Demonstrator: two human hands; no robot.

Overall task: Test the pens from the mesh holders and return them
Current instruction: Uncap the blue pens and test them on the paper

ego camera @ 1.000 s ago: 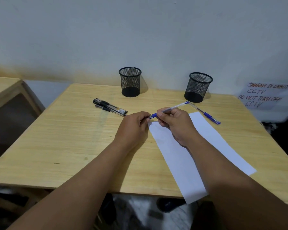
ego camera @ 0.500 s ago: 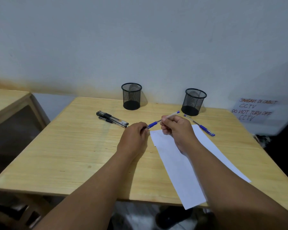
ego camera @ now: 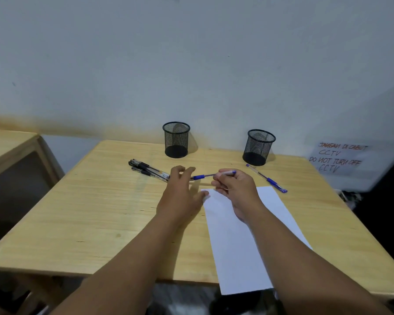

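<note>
My right hand (ego camera: 236, 192) pinches a blue pen (ego camera: 205, 176) by its clear barrel, its blue end pointing left, above the top of a white paper sheet (ego camera: 241, 242). My left hand (ego camera: 180, 194) hovers just left of the pen's blue end, fingers spread, holding nothing that I can see. Several black pens (ego camera: 146, 169) lie in a bunch on the table just beyond the left hand. A second blue pen (ego camera: 266, 178) lies right of my right hand. Two black mesh holders stand at the back: the left holder (ego camera: 176, 139) and the right holder (ego camera: 258, 147), both looking empty.
The wooden table (ego camera: 96, 214) ends at a front edge near my forearms, and the paper overhangs it. A wall runs close behind the holders. A handwritten CCTV notice (ego camera: 338, 159) hangs at the right. Another wooden table (ego camera: 7, 144) stands to the left.
My left hand has let go of the pen's blue end and opened, moving slightly forward and left. My right hand still holds the pen. The camera has tilted upward.
</note>
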